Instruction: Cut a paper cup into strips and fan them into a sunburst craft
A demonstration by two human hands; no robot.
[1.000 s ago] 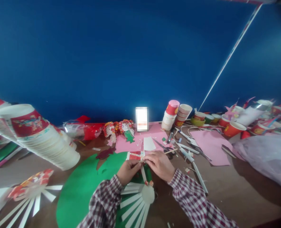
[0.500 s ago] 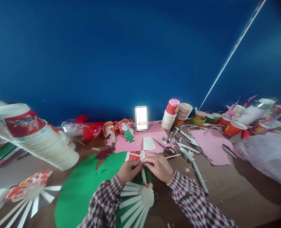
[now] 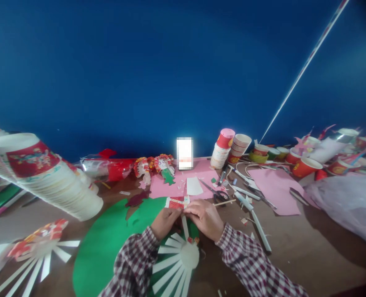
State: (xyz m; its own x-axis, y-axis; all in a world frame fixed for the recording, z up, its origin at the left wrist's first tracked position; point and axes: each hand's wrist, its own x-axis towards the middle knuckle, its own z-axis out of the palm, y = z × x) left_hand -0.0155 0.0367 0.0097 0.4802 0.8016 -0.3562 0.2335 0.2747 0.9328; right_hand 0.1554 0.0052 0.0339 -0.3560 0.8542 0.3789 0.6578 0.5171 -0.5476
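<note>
Nearest: one cut paper cup [image 3: 183, 262] with white strips fanned out is seen lying on one green paper sheet [image 3: 109, 243], directly below both hands. A second fanned cup [image 3: 37, 251] is seen far left, well apart.

Two hands are counted, both in plaid sleeves. Left hand [image 3: 165, 222] and right hand [image 3: 204, 218] are brought together, fingertips nearly touching. Fingers are curled and pinched on one white strip [image 3: 185, 227] rising from the cup; how tightly each grip is closed cannot be told. One small red-and-white paper piece [image 3: 177, 203] is seen just beyond the fingertips.

Mid-distance: one pair of scissors [image 3: 215, 192] and one white card [image 3: 194, 186] are seen on a pink sheet [image 3: 183, 181]; a second pink sheet [image 3: 274, 187] lies to the right. Two paper dolls [image 3: 155, 167] are propped behind. One long stack of cups [image 3: 41, 177] is seen lying tilted at left; two short stacks [image 3: 229, 148] stand at centre back. Loose cups at far right are too blurred to be counted.

Surface: brown table [image 3: 294, 247], cluttered with scraps. Behind it, a blue wall [image 3: 170, 74] is seen.
</note>
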